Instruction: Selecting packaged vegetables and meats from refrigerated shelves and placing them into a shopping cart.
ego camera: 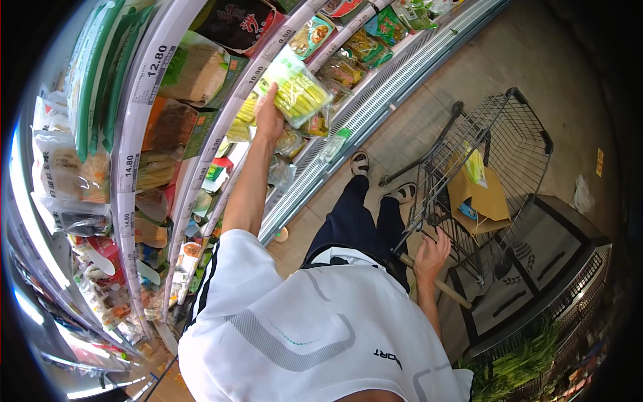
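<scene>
My left hand (270, 113) grips a clear plastic pack of pale green vegetable stalks (301, 95) by its near edge. The pack is held in front of the lower shelves of a store display, above more bagged vegetables (244, 113). My right hand (431, 254) lies over the handle bar (449, 291) of a wire shopping cart (522, 135), its fingers spread and nothing held in them. Inside the cart is a brown paper bag (477, 201), with a slim pack of green produce (474, 166) lying against it.
Shelves with price strips (150, 75) and packaged food rise on my left. A vented metal ledge (371, 100) edges the display, with a plastic packet (335, 145) on it. Beyond the cart, to the right, stands a dark display bin (542, 261) with leafy greens (522, 357) near it.
</scene>
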Demonstrator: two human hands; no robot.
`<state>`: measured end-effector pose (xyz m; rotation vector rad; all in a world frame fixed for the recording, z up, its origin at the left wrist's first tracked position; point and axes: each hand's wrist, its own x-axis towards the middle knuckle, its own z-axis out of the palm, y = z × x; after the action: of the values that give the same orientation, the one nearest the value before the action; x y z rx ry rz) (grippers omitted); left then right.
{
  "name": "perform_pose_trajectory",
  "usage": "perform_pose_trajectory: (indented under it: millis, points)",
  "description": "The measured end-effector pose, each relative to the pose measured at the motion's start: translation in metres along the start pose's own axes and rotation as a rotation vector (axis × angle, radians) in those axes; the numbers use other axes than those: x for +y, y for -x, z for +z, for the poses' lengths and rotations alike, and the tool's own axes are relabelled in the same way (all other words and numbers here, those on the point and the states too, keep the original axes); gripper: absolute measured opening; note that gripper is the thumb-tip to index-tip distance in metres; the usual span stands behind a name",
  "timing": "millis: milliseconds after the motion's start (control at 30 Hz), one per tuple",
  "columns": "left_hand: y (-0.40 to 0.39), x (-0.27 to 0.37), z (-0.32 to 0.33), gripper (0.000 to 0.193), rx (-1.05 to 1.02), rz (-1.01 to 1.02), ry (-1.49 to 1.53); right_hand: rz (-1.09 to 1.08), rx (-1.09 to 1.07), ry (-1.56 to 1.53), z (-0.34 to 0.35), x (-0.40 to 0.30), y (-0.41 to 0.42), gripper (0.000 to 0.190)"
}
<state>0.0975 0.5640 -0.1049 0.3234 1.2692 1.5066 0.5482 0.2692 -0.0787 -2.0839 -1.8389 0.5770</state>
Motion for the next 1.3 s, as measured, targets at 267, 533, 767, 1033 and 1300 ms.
perform_pose_trajectory:
  millis: [267, 533, 767, 1033, 1300]
  points:
    - [0.071, -0.019, 0.044, 0.034, -0.259, -0.257, -0.131, 0.006, 0.019, 0.002, -0.002, -0.003, -0.002, 0.012]
    - [0.101, -0.037, 0.07, 0.034, -0.407, -0.299, -0.329, 0.007, 0.028, -0.024, -0.001, 0.0, -0.001, 0.011]
    - [0.121, -0.041, 0.092, 0.037, -0.52, -0.4, -0.387, 0.033, 0.032, -0.041, 0.001, 0.003, 0.001, 0.013]
    - [0.137, -0.042, 0.105, 0.036, -0.548, -0.432, -0.371, 0.023, 0.044, -0.044, 0.0, 0.001, 0.0, 0.012]
    - [0.147, -0.039, 0.104, 0.037, -0.582, -0.472, -0.377, -0.002, 0.045, -0.042, 0.004, 0.005, 0.001, 0.012]
